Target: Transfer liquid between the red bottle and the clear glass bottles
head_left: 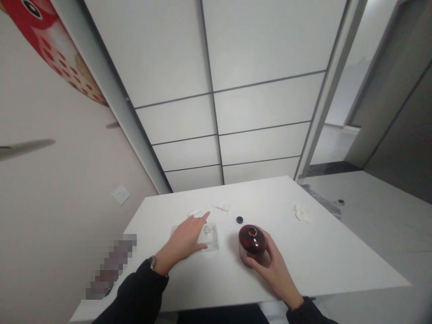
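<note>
On the white table [324,265] stands a dark red, glossy round bottle [252,240] with an open neck on top. My right hand [270,265] is wrapped round its right side and front, thumb in front. My left hand [187,236] is over a clear, flat transparent piece [212,238] with a round part in it; its fingers are spread and the palm faces down. Whether the left hand touches the clear piece cannot be made out. A small black cap [239,220] lies behind the bottle.
Crumpled clear plastic bits [221,208] lie behind my left hand. A crumpled white tissue [303,213] is at the right of the table. A pixelated object [113,267] is at the left edge. White panelled doors [263,108] stand beyond.
</note>
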{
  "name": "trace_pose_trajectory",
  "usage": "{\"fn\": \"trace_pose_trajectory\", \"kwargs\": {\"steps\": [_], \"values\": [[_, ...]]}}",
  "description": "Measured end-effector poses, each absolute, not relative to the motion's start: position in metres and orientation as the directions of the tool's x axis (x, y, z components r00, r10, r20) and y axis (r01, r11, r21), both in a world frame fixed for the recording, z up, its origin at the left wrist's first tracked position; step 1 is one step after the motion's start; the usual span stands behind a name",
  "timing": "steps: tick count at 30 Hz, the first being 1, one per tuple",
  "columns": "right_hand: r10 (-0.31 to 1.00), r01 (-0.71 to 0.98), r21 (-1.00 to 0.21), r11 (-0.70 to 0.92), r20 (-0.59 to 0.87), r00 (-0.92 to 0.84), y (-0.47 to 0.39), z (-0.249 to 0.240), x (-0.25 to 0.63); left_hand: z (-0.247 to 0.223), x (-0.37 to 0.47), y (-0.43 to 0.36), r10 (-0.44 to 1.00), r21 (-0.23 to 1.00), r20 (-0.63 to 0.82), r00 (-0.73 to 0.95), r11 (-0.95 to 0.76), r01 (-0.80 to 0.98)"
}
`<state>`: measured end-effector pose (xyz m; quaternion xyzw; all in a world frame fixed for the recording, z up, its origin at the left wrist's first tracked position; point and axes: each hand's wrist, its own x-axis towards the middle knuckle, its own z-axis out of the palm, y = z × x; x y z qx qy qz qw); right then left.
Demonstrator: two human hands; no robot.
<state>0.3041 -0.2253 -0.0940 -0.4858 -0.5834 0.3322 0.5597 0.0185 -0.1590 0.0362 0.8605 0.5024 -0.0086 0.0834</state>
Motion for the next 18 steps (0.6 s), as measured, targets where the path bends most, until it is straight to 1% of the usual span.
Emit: {"fn": "trace_pose_trajectory", "kwargs": {"steps": [3,9,13,15,18], "values": [[0.933,0.214,-0.924,0.319,0.346,0.103,-0.225,-0.092,0.303,0.032,0.009,-0.152,0.870,0.146,-0.083,0.487,-0.473,0.869],[0.950,0.249,-0.938,0.243,0.281,0.133,-0.227,-0.100,0.302,0.025,-0.005,-0.145,0.876,0.183,-0.027,0.481,-0.469,0.864],[0.955,0.271,-0.932,0.241,0.277,0.103,-0.226,-0.106,0.305,0.025,-0.024,-0.148,0.885,0.219,-0.001,0.465,-0.454,0.864],[0.957,0.278,-0.930,0.241,0.276,0.094,-0.224,-0.107,0.306,0.023,-0.037,-0.151,0.909,0.277,0.002,0.416,-0.400,0.873],[0.957,0.283,-0.929,0.237,0.273,0.093,-0.222,-0.107,0.306,0.016,-0.055,-0.155,0.946,0.440,-0.008,0.323,-0.287,0.851]]}}
